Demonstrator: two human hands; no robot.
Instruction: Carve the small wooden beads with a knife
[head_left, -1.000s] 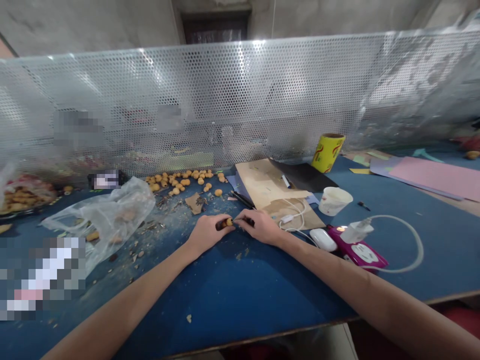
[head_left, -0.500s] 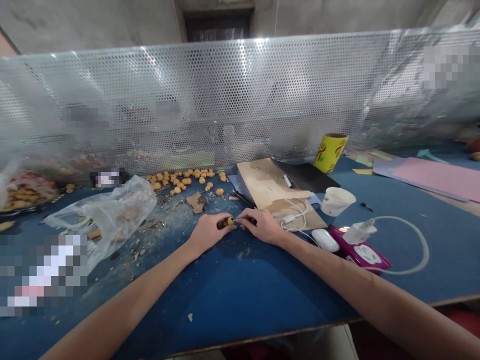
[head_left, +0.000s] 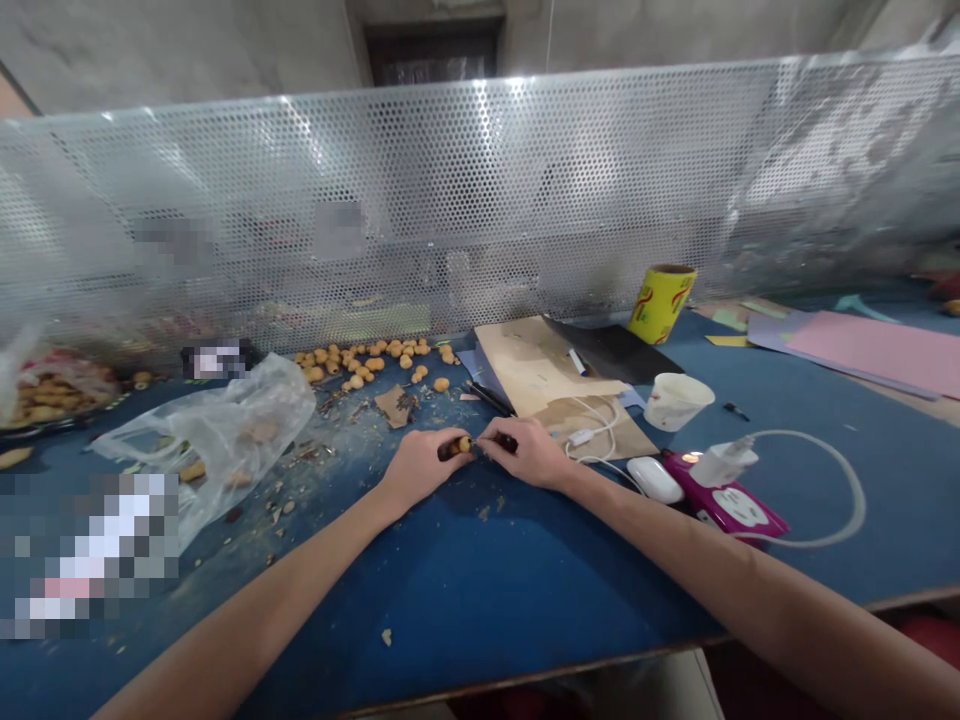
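Over the middle of the table my left hand point(head_left: 420, 468) is closed, its fingers round a small piece with a pale tan, round end point(head_left: 466, 445) that pokes out toward the right. My right hand point(head_left: 531, 452) pinches a slim tool with a dark handle point(head_left: 508, 442). The tool's thin tip touches or nearly touches the tan end; my fingers partly cover it, so its exact kind is hidden. Behind my left hand, a torn brown scrap point(head_left: 391, 405) lies among crumbs and chips.
Several small tan balls point(head_left: 371, 364) lie along the perforated metal screen point(head_left: 420, 200). At left is a clear plastic bag point(head_left: 225, 430). To the right are brown paper point(head_left: 517, 360), a white cup point(head_left: 679, 402), a yellow roll point(head_left: 660, 305) and a purple power strip point(head_left: 739, 505) with a cable.
Both hands stay close together at the same spot, with only a slight shift of the fingers on the piece and the tool. The whole view has moved a little.
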